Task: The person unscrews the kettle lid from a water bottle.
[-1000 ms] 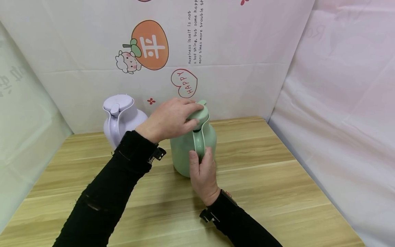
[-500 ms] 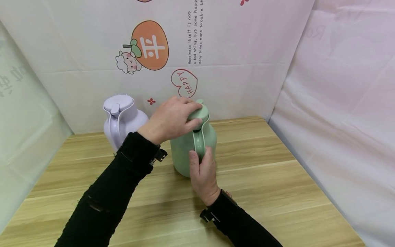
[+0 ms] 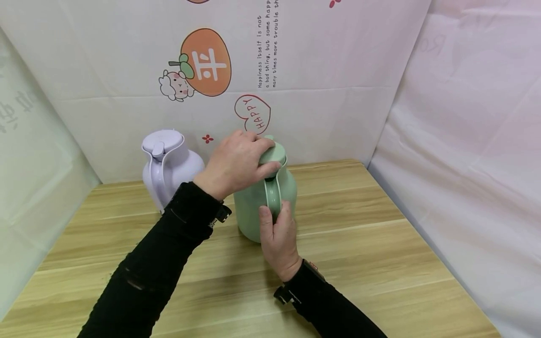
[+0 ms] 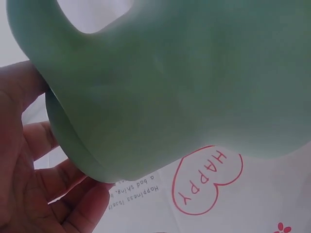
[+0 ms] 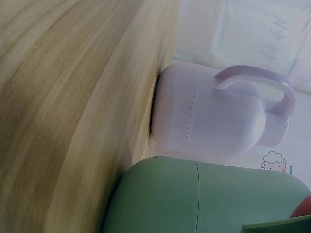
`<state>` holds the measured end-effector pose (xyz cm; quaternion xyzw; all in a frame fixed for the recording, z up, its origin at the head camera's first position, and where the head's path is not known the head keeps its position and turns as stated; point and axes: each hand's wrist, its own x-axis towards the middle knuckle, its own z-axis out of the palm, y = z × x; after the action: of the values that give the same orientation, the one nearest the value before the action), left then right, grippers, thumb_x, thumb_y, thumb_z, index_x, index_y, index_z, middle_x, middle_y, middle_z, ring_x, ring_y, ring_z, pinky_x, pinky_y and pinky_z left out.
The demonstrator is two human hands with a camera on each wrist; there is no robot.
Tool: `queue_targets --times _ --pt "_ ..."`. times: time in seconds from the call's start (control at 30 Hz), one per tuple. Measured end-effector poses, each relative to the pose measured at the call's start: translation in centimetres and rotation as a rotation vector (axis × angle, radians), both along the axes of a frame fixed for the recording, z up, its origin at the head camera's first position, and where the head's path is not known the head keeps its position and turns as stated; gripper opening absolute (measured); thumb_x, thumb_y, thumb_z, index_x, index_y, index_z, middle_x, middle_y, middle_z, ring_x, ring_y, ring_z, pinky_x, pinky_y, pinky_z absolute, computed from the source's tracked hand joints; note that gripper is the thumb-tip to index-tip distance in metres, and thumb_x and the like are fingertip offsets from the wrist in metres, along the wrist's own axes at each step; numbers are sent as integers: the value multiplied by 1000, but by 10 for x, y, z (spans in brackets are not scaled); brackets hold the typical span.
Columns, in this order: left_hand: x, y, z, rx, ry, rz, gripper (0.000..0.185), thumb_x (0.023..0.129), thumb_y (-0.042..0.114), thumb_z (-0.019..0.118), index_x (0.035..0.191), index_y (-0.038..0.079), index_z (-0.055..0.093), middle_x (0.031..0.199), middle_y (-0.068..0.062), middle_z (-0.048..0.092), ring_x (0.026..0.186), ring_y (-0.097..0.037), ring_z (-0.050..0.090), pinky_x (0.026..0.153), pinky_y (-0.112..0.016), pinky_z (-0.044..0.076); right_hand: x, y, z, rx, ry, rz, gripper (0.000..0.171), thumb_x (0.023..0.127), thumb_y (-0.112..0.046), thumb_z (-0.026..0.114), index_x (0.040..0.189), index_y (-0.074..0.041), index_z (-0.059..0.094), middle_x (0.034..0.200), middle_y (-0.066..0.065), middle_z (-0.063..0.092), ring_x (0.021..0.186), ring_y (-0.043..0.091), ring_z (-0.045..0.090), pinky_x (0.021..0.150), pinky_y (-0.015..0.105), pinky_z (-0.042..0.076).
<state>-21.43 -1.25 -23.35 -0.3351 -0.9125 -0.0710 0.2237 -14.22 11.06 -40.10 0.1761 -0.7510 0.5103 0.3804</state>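
So the left hand (image 3: 236, 162) clamps round the lid (image 3: 274, 152), not yet off the green jug (image 3: 258, 206) standing mid-table (image 3: 359, 244), while the right hand (image 3: 279, 234) grips its handle (image 3: 272, 195).

Left hand (image 3: 236, 162) farther round green jug's lid (image 3: 274, 152), spout tab now covered

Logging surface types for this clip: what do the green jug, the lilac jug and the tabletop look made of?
Green jug: seemingly matte plastic, with an even pastel colour, soft sheen and a moulded seam down the body; what lies inside is hidden. Lilac jug: likely the same smooth plastic, slightly glossier, with a one-piece handle. Tabletop: light wood grain in plank strips, possibly laminate rather than solid wood.
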Motion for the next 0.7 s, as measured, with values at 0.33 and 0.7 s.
queue_targets --times 0.33,0.7 --pt "1 4 -2 3 89 51 51 95 60 67 114 14 73 98 -9 69 88 -30 62 78 -42 51 1 0 0 0 -10 -4 24 110 -21 51 118 2 49 82 6 51 69 15 52 60 28 44" --pt "2 8 -3 -19 135 110 57 92 68 66 102 12 70 88 -8 64 78 -29 60 69 -41 50 0 0 0 6 3 -21 27 111 -25 50 117 1 49 81 6 52 68 15 52 59 28 46"
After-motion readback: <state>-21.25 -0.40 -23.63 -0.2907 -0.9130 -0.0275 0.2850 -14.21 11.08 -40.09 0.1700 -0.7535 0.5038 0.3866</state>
